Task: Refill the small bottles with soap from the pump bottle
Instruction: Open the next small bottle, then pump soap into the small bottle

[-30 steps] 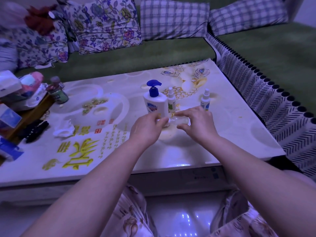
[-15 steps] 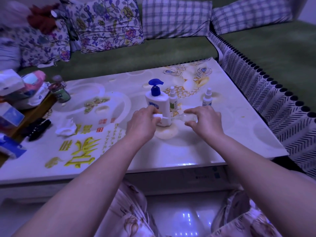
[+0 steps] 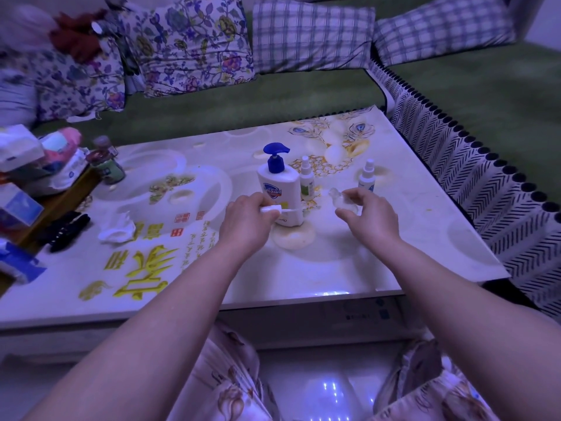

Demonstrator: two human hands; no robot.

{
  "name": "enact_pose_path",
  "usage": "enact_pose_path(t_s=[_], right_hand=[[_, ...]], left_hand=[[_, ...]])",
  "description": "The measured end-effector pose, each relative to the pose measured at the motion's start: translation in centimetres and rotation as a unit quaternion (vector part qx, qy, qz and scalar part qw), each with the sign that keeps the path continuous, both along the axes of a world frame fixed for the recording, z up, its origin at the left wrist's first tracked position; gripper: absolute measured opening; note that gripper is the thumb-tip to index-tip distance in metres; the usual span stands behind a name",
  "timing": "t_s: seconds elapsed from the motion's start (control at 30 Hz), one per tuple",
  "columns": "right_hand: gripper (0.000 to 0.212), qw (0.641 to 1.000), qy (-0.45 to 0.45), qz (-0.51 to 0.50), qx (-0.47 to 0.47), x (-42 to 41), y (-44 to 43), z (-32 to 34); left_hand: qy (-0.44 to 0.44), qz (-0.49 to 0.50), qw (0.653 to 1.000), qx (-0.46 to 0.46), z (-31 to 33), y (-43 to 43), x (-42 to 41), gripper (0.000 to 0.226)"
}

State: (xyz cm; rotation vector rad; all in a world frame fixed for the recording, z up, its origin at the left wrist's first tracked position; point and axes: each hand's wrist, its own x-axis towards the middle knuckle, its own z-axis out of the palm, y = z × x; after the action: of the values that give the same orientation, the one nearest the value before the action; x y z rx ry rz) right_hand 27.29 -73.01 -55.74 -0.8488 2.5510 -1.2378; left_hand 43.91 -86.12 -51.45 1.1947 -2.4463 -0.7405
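Note:
A white pump bottle (image 3: 280,189) with a blue pump head stands mid-table. Just right of it stands a small spray bottle with a green label (image 3: 306,182); another small spray bottle with a blue label (image 3: 366,177) stands further right. My left hand (image 3: 247,223) holds a white spray cap (image 3: 270,209) with its thin tube pointing right, in front of the pump bottle. My right hand (image 3: 368,214) grips a small clear bottle (image 3: 341,200), uncapped, its open neck tilted up and left. The two hands are apart.
The patterned table (image 3: 334,262) has a crumpled white tissue (image 3: 117,230), a black comb (image 3: 65,230) and a jar (image 3: 110,168) at the left, beside a wooden tray of tissue packs (image 3: 39,165). A green sofa with cushions surrounds the back and right.
The hands have drawn apart: the spray cap came off the clear bottle with my left hand, and my right hand carried the bottle to the right.

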Motion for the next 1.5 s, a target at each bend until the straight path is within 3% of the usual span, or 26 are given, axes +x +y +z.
enact_pose_path(t_s=[0.07,0.17,0.53,0.87,1.5], right_hand=[[0.032,0.999,-0.022,0.015,-0.022,0.3,-0.2,-0.1],[0.034,0.998,-0.042,0.039,-0.032,0.9,-0.4,-0.2],[0.035,0.998,-0.031,0.049,-0.02,1.5,-1.6,-0.5],[0.031,0.998,-0.051,0.044,-0.016,1.7,-3.2,-1.1],[0.034,0.997,-0.054,0.053,-0.025,2.0,-3.5,0.0]], left_hand=[[0.049,0.014,0.996,0.071,-0.4,-0.3,0.4,0.003],[0.044,0.029,0.993,0.101,-1.7,-1.1,1.4,0.005],[-0.118,0.119,0.984,0.061,-5.8,-3.2,3.4,0.011],[-0.163,0.142,0.975,0.041,-8.0,-4.0,4.0,0.017],[-0.119,0.137,0.981,0.064,-6.4,-4.1,3.9,0.04]])
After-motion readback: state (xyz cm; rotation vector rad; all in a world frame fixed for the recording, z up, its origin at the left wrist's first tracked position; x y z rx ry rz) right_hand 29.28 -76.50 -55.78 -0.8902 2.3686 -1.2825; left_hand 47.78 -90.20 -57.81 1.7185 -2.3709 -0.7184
